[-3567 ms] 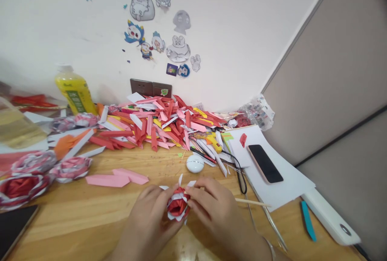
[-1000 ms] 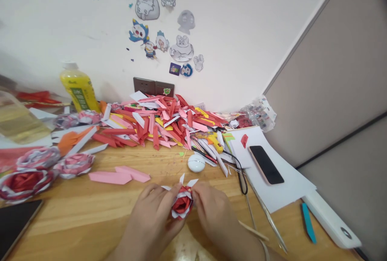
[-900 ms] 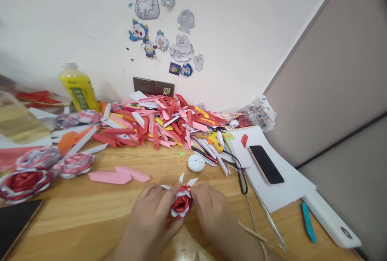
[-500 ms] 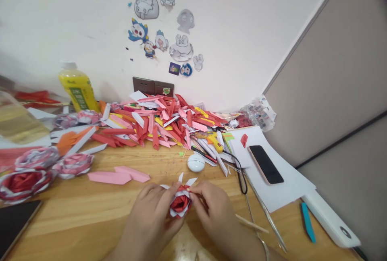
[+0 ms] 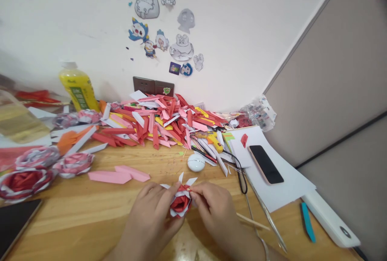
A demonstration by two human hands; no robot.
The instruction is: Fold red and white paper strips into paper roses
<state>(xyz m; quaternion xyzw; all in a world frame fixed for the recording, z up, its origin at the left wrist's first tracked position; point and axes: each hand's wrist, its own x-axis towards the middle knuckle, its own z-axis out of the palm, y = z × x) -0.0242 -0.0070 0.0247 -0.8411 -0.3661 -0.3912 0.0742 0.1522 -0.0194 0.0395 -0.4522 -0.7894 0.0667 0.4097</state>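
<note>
A red and white folded-paper rose (image 5: 180,204) is held between my two hands, low in the middle of the view. My left hand (image 5: 154,212) is closed round its left side, the thumb lying along the edge. On the other side, my right hand (image 5: 213,208) pinches the rose's upper right rim between thumb and forefinger. White paper tips (image 5: 191,181) stick up from the back of the rose. Two pink folded strips (image 5: 110,177) lie on the wooden table to the left. Beyond the rose sits a white egg-shaped object (image 5: 196,162).
Folded paper strips (image 5: 151,126) are heaped along the wall. Finished paper roses (image 5: 26,183) and a yellow bottle (image 5: 79,88) stand left. A yellow glue gun (image 5: 215,141), phone (image 5: 266,164), thin wooden stick (image 5: 253,221) and teal cutter (image 5: 307,222) lie right.
Both hands keep nearly the same place on the rose. My right hand's fingers have shifted very slightly at its rim.
</note>
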